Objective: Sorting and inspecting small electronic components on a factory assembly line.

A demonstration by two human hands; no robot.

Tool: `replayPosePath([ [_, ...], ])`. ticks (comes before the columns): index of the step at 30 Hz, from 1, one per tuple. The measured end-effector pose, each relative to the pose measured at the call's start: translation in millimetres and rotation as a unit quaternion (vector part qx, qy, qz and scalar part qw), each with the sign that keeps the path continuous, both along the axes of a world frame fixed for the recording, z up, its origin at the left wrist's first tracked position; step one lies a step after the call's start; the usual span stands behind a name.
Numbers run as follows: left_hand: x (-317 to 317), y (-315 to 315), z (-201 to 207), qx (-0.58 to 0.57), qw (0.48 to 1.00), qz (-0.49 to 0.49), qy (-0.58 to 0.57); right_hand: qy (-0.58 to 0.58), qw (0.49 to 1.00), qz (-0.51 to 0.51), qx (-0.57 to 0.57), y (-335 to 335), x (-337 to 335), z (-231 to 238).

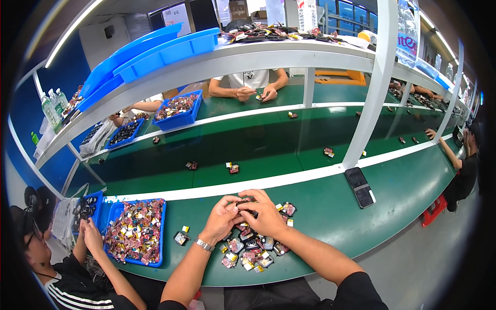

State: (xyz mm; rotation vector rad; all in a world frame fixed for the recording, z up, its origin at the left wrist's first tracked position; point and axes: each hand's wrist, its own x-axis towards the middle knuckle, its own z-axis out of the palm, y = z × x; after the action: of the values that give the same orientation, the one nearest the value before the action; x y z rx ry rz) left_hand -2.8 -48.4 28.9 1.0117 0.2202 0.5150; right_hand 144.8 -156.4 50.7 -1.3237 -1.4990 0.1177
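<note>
My left hand (221,221) and my right hand (264,214) meet above a pile on the green bench, their fingers closed together around a small dark device (249,205) that they mostly hide. Beneath them lies the pile of small electronic assemblies (250,248), black casings with red circuit boards and silver and yellow battery cells. One separate assembly (181,237) rests to the left of my left forearm, between it and a blue bin (163,227) heaped with similar red and yellow parts.
A phone (359,187) lies on the bench at the right. Beyond the white rail (217,191), loose assemblies (233,168) sit on the green conveyor. A white post (369,98) rises right of centre. Co-workers sit at the left (62,268), opposite (248,80) and far right (461,170).
</note>
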Motion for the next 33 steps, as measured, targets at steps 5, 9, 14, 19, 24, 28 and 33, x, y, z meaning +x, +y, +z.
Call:
replayPosePath([
  [5,-1.3,3.0,1.3,0.007,0.999,-0.011,-0.042,-0.058,0.996,-0.035,0.055,-1.4,-1.4,7.1],
  [9,1.2,1.6,-0.4,0.004,0.999,-0.015,-0.038,-0.051,0.995,-0.049,0.064,-2.8,-2.0,4.6],
  [14,2.5,1.5,-6.4,-0.005,0.999,-0.004,-0.048,-0.006,0.997,-0.057,0.052,-1.8,-5.5,-1.4],
  [19,2.2,-3.5,-3.6,0.004,0.999,0.021,-0.046,0.020,0.997,-0.041,0.067,3.8,-7.2,-5.4],
  [24,7.0,-7.2,0.6,0.002,0.999,0.052,-0.011,0.025,0.998,-0.022,0.060,0.7,-0.2,-2.4],
  [28,10.6,-7.1,3.8,0.011,0.998,0.061,0.012,-0.016,0.997,-0.027,0.070,-0.7,6.0,1.0],
  [33,0.7,-4.3,1.5,0.000,0.998,0.068,0.012,-0.053,0.994,-0.035,0.086,3.2,0.3,7.6],
])
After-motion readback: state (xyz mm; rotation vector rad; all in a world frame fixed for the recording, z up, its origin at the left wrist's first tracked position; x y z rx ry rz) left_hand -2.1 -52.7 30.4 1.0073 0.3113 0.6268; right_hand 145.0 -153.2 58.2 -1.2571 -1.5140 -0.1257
